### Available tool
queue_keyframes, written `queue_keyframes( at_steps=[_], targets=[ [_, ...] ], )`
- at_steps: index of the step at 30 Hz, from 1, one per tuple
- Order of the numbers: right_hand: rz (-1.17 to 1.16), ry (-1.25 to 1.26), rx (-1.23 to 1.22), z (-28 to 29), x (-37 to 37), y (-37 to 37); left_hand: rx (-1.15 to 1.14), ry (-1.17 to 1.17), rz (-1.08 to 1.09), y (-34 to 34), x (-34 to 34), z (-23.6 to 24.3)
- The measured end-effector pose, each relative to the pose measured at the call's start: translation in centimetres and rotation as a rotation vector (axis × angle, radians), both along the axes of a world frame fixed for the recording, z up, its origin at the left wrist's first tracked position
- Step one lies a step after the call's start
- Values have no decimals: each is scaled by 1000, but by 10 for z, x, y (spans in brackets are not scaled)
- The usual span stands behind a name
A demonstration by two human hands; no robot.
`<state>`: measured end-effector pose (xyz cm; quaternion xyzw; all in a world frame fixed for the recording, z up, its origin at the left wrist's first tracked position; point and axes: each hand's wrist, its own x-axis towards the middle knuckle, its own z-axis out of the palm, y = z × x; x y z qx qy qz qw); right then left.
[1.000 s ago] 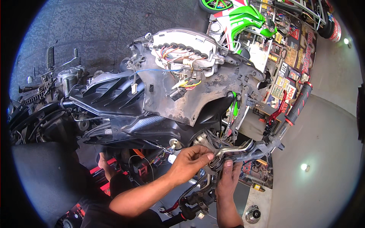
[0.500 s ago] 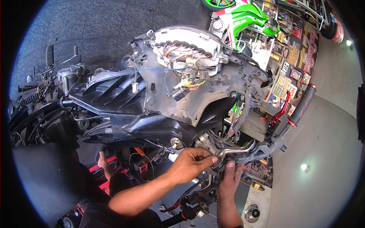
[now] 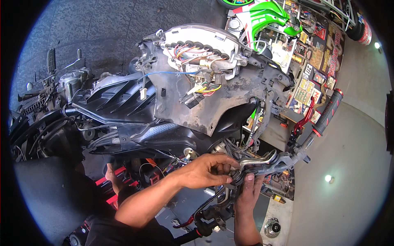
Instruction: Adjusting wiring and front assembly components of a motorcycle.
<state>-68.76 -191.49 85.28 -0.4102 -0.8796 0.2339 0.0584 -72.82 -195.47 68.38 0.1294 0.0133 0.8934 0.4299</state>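
A scooter handlebar (image 3: 274,167) with a bent silver metal bracket (image 3: 251,160) along it lies in front of me, right of centre. My left hand (image 3: 204,170) is at the left end of this bracket, fingers curled and thumb bent towards them. Whatever its fingertips hold, if anything, is too small to make out. From below, my right hand (image 3: 248,192) grips the handlebar, its thumb upright against the near side and its other fingers partly hidden behind. A black-and-red grip (image 3: 329,111) and a red lever (image 3: 304,118) are at the handlebar's upper right end.
Scooter front bodywork (image 3: 184,108) with exposed coloured wires (image 3: 193,53) fills the middle. A black seat-like pad (image 3: 45,192) is at lower left. Near a red tool rack (image 3: 117,180), a bare foot (image 3: 110,173) shows. Green bodywork (image 3: 266,18) stands at the back.
My left hand has shifted slightly left, its fingers curling higher and its thumb dropping away from the bracket. My right hand stays in place. The view has barely shifted.
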Motion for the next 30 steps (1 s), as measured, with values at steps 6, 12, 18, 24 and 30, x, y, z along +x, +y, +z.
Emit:
queue_keyframes(
  at_steps=[6,12,18,24,30],
  targets=[
    [4,-3,13,3,0,-1,24,269,-112,-4,-27,-1],
    [-17,2,-2,0,-2,0,148,206,-126,9,-18,-2],
    [10,15,16,-1,-3,-1,176,88,-175,2,-16,2],
    [3,16,3,3,-2,0,-169,193,-214,-26,-41,15],
    [-12,20,-34,0,-4,-1,-140,233,-346,-11,-36,10]
  ],
)
